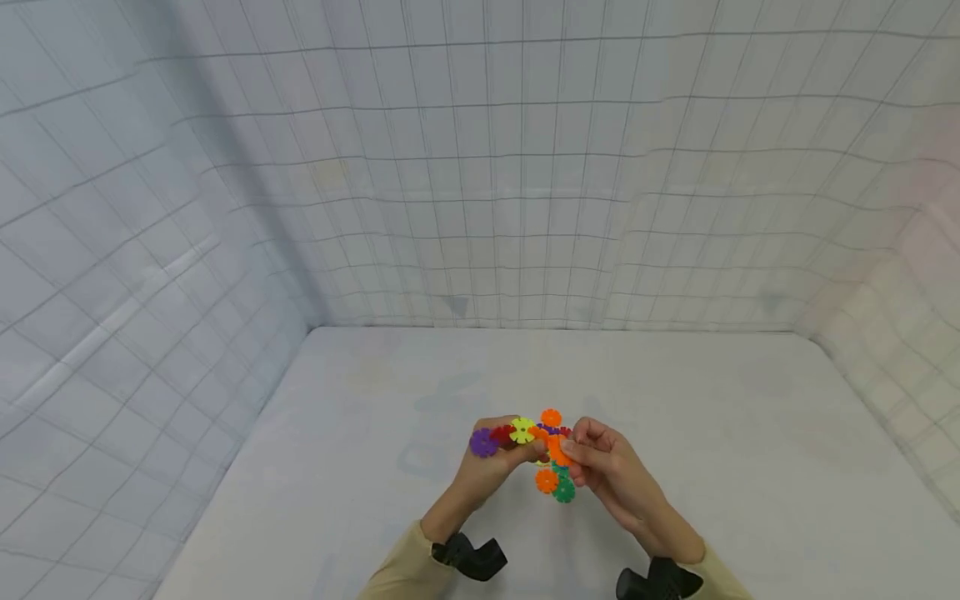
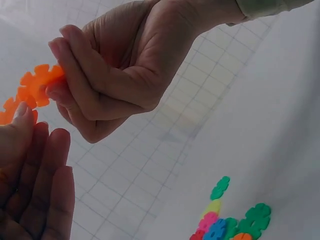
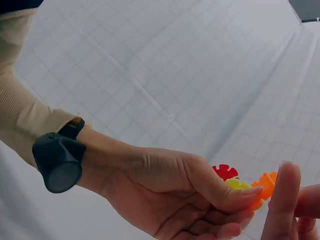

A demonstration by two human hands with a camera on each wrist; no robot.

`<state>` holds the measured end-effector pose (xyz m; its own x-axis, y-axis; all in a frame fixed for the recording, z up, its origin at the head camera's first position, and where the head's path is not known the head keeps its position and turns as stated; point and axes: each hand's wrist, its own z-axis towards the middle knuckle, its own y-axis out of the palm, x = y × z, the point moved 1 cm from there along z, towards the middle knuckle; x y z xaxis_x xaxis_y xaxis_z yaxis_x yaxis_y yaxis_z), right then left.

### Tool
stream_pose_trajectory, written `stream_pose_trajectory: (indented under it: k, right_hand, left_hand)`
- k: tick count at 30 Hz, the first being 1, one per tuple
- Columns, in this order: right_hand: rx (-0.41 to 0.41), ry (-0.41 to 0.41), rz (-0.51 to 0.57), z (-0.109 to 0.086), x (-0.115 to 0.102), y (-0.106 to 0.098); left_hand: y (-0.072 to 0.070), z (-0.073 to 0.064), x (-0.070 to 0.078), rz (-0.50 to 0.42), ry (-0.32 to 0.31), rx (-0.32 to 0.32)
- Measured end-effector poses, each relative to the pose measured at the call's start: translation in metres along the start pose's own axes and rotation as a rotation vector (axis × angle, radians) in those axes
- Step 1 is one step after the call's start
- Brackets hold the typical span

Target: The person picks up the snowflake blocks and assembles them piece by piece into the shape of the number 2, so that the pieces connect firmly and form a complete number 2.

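Note:
In the head view, my left hand (image 1: 483, 475) pinches a chain of notched plastic snowflake discs between thumb and fingers. A purple disc (image 1: 483, 442), a red disc (image 1: 502, 435) and a yellow disc (image 1: 522, 430) show along it. My right hand (image 1: 615, 475) pinches an orange disc (image 1: 557, 451) by its edge. In the left wrist view, this orange disc (image 2: 37, 85) meets another orange disc (image 2: 9, 111) under my left thumb; whether their slots are locked cannot be told. The right wrist view shows the red disc (image 3: 226, 171) and yellow disc (image 3: 237, 184) behind my left thumb.
Loose discs lie on the white table (image 1: 360, 483) beneath the hands, among them an orange disc (image 1: 547, 481) and a green disc (image 1: 564, 489). White grid-patterned sheets (image 1: 525, 183) rise around the table. Both wrists carry a black strapped device (image 1: 472, 557).

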<state>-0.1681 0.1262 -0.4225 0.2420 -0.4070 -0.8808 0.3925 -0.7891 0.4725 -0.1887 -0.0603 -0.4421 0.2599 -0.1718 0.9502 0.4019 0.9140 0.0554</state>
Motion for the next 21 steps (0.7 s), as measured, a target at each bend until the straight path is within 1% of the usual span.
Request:
stream_pose_trajectory:
  k: [3, 5, 7, 10, 13, 16, 19, 21]
  right_hand:
    - [0.01, 0.029, 0.012, 0.005, 0.002, -0.005]
    - [0.02, 0.057, 0.004, 0.006, 0.003, -0.008]
    - [0.026, 0.073, -0.032, 0.005, 0.004, -0.009]
    - [0.021, 0.073, -0.111, 0.005, 0.007, -0.008]
    - [0.0, 0.039, -0.153, 0.004, 0.008, -0.006]
    - [-0.054, -0.018, -0.126, 0.003, 0.007, -0.005]
    - [-0.126, -0.061, -0.084, 0.003, 0.007, -0.004]
    - [-0.162, -0.075, -0.071, 0.003, 0.007, -0.004]
  left_hand:
    - [0.0, 0.002, -0.008, -0.023, -0.098, 0.062]
    - [0.001, 0.003, -0.012, -0.049, -0.142, 0.089]
    - [0.003, 0.003, -0.014, -0.086, -0.18, 0.114]
    - [0.005, 0.003, -0.018, -0.161, -0.225, 0.146]
    - [0.006, 0.002, -0.02, -0.231, -0.276, 0.157]
    - [0.007, 0.0, -0.021, -0.304, -0.294, 0.131]
    - [0.009, -0.001, -0.017, -0.338, -0.268, 0.108]
    - [0.01, -0.001, -0.014, -0.349, -0.257, 0.111]
